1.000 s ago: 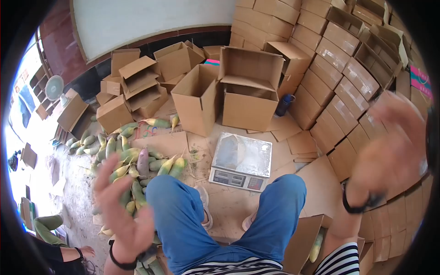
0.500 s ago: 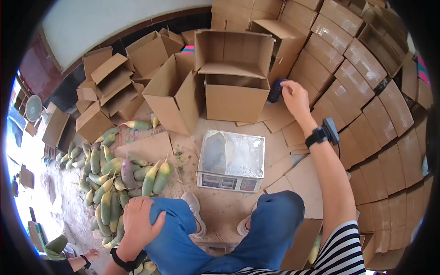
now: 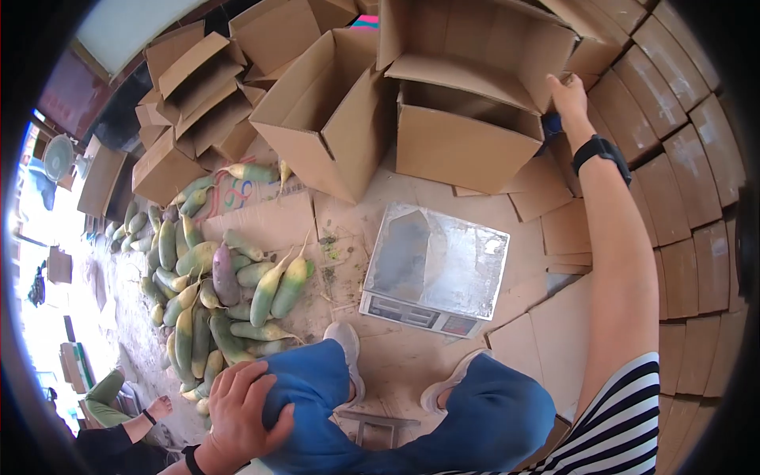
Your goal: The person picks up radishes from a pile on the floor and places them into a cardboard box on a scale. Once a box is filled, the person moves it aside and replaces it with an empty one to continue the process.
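Observation:
My right hand (image 3: pixel 570 101) is stretched far forward, its fingers closed on the right edge of an open cardboard box (image 3: pixel 483 36) that rests on top of another box (image 3: pixel 463 146). Just below that hand, a dark blue object (image 3: pixel 552 125) shows partly, mostly hidden. Resting on my left knee is my left hand (image 3: pixel 241 408), fingers spread, holding nothing. On the floor in front of my feet sits a silver weighing scale (image 3: pixel 435 265), its display side towards me. A pile of green radishes (image 3: pixel 198 261), with one purplish radish (image 3: pixel 226 275) among them, lies to the left.
A tall open box (image 3: pixel 324 119) stands left of the stacked pair, with more open boxes (image 3: pixel 198 87) beyond it. Flattened cardboard (image 3: pixel 546 190) covers the floor at right. Stacked cartons (image 3: pixel 673 158) form a wall there. Another person's hand (image 3: pixel 161 408) shows at lower left.
My right hand has gone from the dark blue object to the upper box's edge. My view has shifted, so the boxes and scale appear farther right. My left hand stays on the knee.

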A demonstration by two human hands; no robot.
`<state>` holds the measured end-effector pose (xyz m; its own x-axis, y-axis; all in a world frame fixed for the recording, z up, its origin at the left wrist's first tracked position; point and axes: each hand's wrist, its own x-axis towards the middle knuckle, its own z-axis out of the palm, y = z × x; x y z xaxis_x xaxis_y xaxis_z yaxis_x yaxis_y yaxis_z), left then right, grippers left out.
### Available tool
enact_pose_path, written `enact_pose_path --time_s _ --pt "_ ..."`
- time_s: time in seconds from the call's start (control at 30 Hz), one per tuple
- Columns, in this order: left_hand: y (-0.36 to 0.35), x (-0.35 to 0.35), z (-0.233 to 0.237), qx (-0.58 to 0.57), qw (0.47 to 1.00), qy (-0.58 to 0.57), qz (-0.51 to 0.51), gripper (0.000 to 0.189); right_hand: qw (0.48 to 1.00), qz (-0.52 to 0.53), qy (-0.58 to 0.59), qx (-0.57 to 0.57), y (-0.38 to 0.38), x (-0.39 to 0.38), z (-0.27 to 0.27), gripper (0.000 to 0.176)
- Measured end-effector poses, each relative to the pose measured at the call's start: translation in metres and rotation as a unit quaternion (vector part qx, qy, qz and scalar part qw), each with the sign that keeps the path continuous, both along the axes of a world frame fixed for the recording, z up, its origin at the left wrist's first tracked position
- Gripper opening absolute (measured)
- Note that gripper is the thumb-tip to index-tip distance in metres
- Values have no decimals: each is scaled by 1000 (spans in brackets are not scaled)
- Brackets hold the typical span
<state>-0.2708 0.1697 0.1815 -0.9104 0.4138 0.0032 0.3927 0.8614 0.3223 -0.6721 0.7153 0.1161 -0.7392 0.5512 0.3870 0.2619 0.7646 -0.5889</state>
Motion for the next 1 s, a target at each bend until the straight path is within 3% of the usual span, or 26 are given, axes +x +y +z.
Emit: enact_pose_path --time_s 0.07,0.17,0.23,0.37,0.43,0.6,0.67,0.73,0.8,0.87,0.9,0.97,1.0 --pt "1 -2 1 -10 1000 -8 5 42 993 64 11 -94 24 -27 -20 51" --pt "3 -3 1 -16 1000 -22 9 42 993 10 -30 -109 19 -34 -30 50" --pt "7 -6 2 -16 999 -27 8 42 979 54 -128 -150 7 -33 -32 41" --pt "13 -9 6 -29 999 -22 10 42 974 61 -215 -47 -17 -20 -21 40" --pt "12 -8 5 -22 999 -21 13 42 979 69 -181 59 -18 -16 -24 50" --pt "2 1 4 -1 1000 3 -5 40 991 -22 -99 83 -29 55 25 60" --pt "1 6 5 7 1000 11 -4 40 995 -2 -7 95 -5 95 48 61" --pt "-1 11 6 14 1000 19 0 39 991 72 113 -27 20 146 74 52" --pt "-1 13 7 18 999 41 -10 39 973 129 150 -123 -4 221 120 43" --pt "-2 16 5 29 998 49 -4 38 987 141 73 -39 -5 289 149 41" --pt "-3 17 4 35 998 56 -5 37 937 192 156 247 19 308 132 40" --pt "-5 21 3 44 997 68 0 34 989 138 33 -48 -14 352 147 39" --pt "-7 24 1 46 996 71 1 34 989 115 7 -91 -18 362 136 40"
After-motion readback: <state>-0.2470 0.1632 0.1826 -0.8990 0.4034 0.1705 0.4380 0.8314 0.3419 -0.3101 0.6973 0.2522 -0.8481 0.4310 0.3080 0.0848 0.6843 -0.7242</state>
